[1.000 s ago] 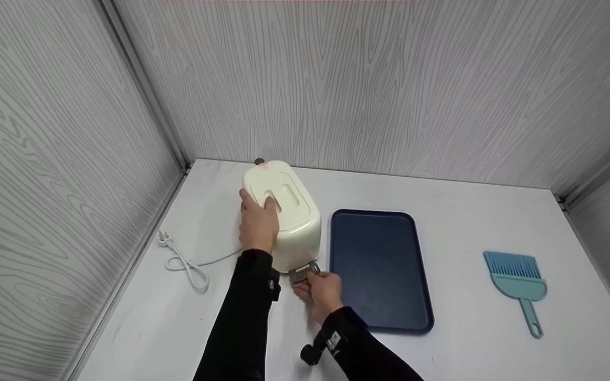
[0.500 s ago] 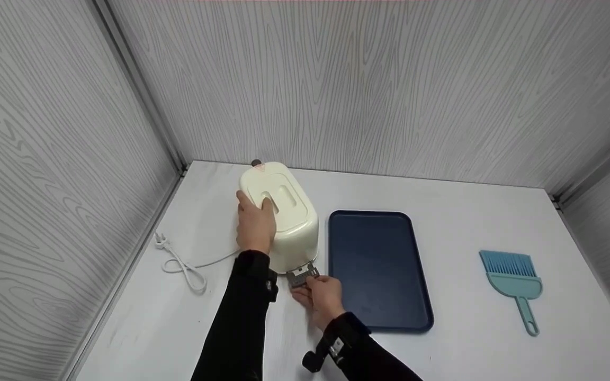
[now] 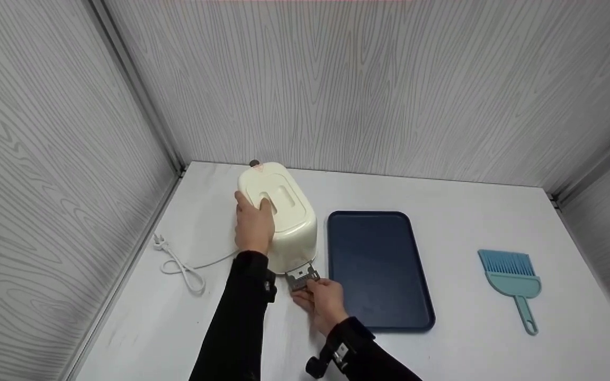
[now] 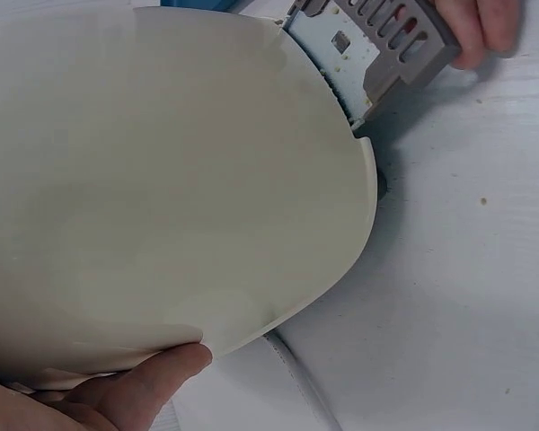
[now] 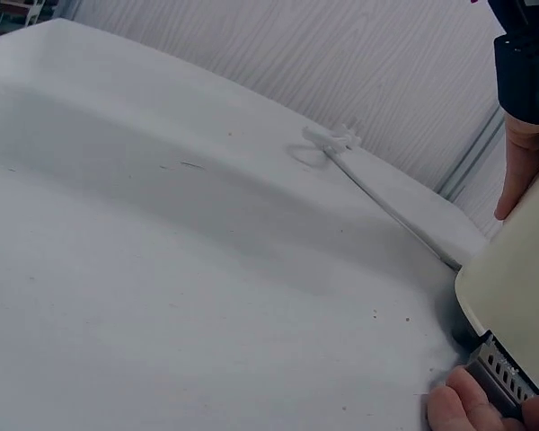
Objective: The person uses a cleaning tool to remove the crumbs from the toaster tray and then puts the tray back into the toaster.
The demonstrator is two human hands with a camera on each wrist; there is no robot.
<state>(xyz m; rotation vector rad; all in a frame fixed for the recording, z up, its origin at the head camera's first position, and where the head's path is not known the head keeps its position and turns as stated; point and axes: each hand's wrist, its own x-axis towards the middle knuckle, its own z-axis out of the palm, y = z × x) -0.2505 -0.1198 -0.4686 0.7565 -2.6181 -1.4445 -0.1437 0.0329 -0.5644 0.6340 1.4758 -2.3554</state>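
Note:
A cream toaster (image 3: 297, 246) with a lidded top stands at the left of the table. My left hand (image 3: 254, 227) grips its left side, thumb on the top; in the left wrist view, fingertips (image 4: 175, 364) press against the toaster's lower side. From the near end of the toaster, a crumb tray (image 3: 301, 277) with a grey slotted front sticks part way out. My right hand (image 3: 323, 301) pinches that front between thumb and fingers. A few crumbs lie on the tray's metal floor (image 4: 341, 67); its inner part is hidden inside the toaster.
A dark blue tray (image 3: 376, 270) lies just right of the toaster. Farther right is a teal brush and dustpan set (image 3: 519, 286). The white power cord (image 3: 183, 270) with its plug lies at the left. Small crumbs dot the table (image 4: 458, 296). Walls enclose the back and sides.
The crumb tray has slid farther out of the toaster toward me, with my right hand moving back along with it. My left hand keeps its grip on the toaster. The view shifted slightly.

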